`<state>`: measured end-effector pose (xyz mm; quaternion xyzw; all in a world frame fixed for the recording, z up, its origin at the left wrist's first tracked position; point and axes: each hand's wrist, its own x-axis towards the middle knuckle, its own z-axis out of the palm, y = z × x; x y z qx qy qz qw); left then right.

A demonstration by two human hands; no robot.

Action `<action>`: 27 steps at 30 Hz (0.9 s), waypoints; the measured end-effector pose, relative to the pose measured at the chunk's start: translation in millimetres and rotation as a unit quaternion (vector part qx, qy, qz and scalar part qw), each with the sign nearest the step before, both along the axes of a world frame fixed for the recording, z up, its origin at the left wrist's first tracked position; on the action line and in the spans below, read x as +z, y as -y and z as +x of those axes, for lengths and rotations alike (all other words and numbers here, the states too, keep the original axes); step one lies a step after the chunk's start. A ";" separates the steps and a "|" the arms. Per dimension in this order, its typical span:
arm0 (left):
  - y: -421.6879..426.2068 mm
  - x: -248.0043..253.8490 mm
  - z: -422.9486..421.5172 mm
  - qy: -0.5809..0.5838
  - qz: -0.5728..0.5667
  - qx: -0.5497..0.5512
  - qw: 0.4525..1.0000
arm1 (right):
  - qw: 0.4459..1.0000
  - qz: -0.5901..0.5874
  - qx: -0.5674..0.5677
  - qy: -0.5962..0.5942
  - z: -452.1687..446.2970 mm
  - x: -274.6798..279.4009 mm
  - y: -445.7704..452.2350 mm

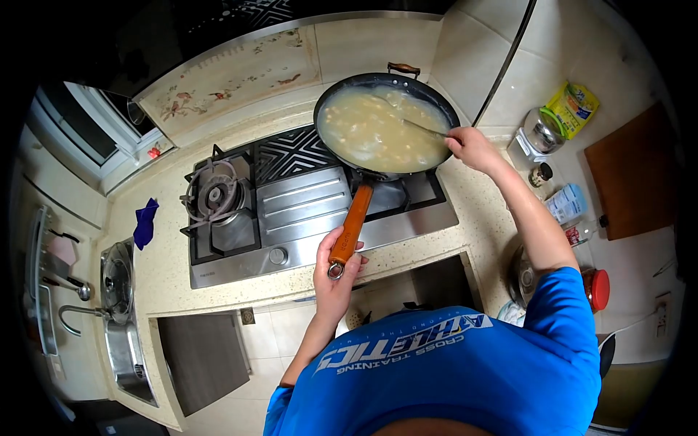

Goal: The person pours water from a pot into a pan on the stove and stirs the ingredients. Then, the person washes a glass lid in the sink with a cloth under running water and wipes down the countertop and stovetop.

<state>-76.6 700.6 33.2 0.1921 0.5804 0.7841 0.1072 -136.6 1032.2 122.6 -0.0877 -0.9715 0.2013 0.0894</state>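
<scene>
A large dark wok (326, 142) sits over the right burner, filled with a pale, cloudy soup (378, 134) with light chunks in it. My left hand (334, 280) is closed around the end of its long wooden handle (354, 221), fingers on either side of it. At the wok's right rim, my right hand (474, 150) is closed on a thin metal cooking utensil (425, 129) that slants into the soup. The liquid hides most of the utensil's head, so I cannot tell whether it is a ladle or a spatula.
The gas hob (302, 207) has a bare left burner (216, 195). A purple cloth (145, 224) lies between the hob and the sink (131, 356). Jars, a yellow packet (573, 109), a red-lidded jar (598, 289) and a wooden board (632, 174) stand along the right counter.
</scene>
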 end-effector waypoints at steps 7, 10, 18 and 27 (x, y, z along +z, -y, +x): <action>0.2 -1.5 -3.1 -0.040 -0.008 0.008 0.999 | 0.960 -0.251 -0.026 0.123 13.1 6.7 8.4; 0.4 -1.4 -3.4 -0.040 -0.001 0.002 0.999 | 0.921 -0.347 -0.069 0.163 27.1 20.1 12.6; 2.5 4.1 -2.0 -0.027 -0.017 -0.004 0.999 | 0.804 -0.549 -0.088 0.211 62.6 26.4 0.5; 2.2 5.7 -0.4 -0.013 -0.015 -0.002 1.000 | 0.843 -0.527 -0.060 0.089 79.7 28.0 -6.2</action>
